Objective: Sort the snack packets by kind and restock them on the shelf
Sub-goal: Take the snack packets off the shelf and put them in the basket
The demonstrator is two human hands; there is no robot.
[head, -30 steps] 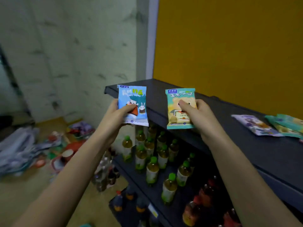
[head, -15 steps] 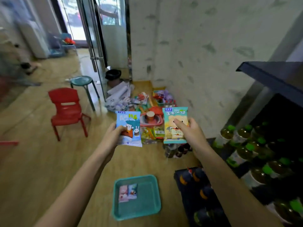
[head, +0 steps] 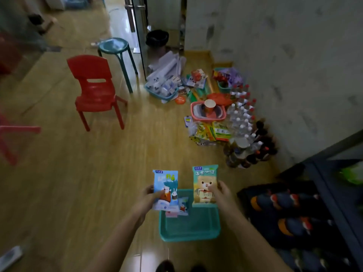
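Note:
My left hand [head: 146, 200] grips a blue snack packet [head: 165, 190] with a bear and rabbit printed on it. My right hand [head: 221, 194] grips a green packet [head: 204, 185] showing a teddy bear. Both packets are held upright, side by side, above a teal tray [head: 189, 229] on the wooden floor. Two small packets [head: 179, 210], one blue and one pink, lie in the tray's far left corner, partly hidden by the blue packet. The dark shelf unit [head: 334, 205] stands at the right, its lower levels holding bottles.
A red child's chair [head: 96, 89] and a teal stool [head: 115, 50] stand on the floor to the left. Along the wall lie baskets, snack bags and several bottles [head: 243, 122]. A pink basket [head: 208, 112] holds a paper cup. My shoe tips [head: 180, 266] show at the bottom edge.
The view has swung from the shelf top down to the floor. Both hands, still holding their packets, have dropped toward the teal tray, which now lies directly beneath them.

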